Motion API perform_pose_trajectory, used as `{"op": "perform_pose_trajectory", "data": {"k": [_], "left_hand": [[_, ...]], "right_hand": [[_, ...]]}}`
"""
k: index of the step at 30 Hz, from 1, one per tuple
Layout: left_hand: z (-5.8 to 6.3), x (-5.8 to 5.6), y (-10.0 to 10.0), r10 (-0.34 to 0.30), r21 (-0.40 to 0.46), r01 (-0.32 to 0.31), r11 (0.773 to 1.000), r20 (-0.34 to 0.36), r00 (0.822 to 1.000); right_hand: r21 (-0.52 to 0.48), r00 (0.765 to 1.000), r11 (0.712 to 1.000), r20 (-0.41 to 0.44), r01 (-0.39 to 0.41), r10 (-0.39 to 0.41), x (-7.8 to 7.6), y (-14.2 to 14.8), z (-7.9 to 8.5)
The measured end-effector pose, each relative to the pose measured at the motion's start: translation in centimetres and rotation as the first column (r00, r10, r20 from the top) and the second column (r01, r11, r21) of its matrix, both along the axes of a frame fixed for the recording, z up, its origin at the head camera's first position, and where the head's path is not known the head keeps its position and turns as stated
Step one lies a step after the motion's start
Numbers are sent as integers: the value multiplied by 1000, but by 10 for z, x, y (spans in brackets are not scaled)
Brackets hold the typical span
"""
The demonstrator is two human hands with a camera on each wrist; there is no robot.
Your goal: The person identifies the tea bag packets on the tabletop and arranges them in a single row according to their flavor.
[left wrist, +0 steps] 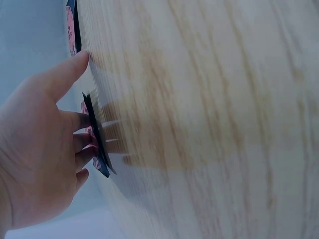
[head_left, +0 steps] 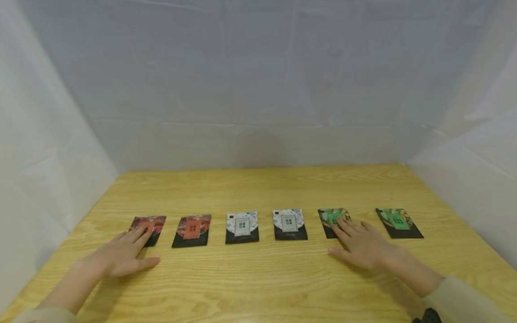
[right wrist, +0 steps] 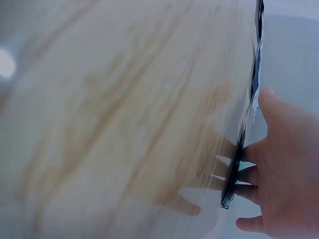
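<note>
My left hand [head_left: 120, 256] is spread with its fingers straight over the leftmost red-and-black flat packet [head_left: 158, 222], covering part of it. In the left wrist view, those fingertips meet the packet [left wrist: 95, 137] beside its dark edge. My right hand [head_left: 363, 246] lies likewise over a green-and-black packet [head_left: 328, 216], fingertips on its green label. The right wrist view shows the fingers at the far side of this packet [right wrist: 232, 174], thumb held apart. Whether either hand presses down is hard to tell.
In the same row lie a second red packet [head_left: 191, 229], two white-and-black packets [head_left: 242, 227] and another green packet [head_left: 399, 223] at the right. The wooden table [head_left: 258, 282] is enclosed by white sheeting [head_left: 258, 89] at the back and sides.
</note>
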State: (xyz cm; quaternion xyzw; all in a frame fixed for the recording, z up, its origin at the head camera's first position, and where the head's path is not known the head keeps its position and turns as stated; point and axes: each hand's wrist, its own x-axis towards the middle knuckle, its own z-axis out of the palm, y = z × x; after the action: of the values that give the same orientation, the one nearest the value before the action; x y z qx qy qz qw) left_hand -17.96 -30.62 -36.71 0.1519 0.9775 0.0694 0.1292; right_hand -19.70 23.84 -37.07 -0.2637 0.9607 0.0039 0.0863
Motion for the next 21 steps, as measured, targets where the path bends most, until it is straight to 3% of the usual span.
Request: {"op": "perform_pose_trajectory", "data": {"k": [21], "left_hand": [[0, -1, 0, -2, -1, 2, 1000, 2, 1000]], "right_hand": [[14, 1000, 1000, -26, -13, 13, -2, -5, 1]]}}
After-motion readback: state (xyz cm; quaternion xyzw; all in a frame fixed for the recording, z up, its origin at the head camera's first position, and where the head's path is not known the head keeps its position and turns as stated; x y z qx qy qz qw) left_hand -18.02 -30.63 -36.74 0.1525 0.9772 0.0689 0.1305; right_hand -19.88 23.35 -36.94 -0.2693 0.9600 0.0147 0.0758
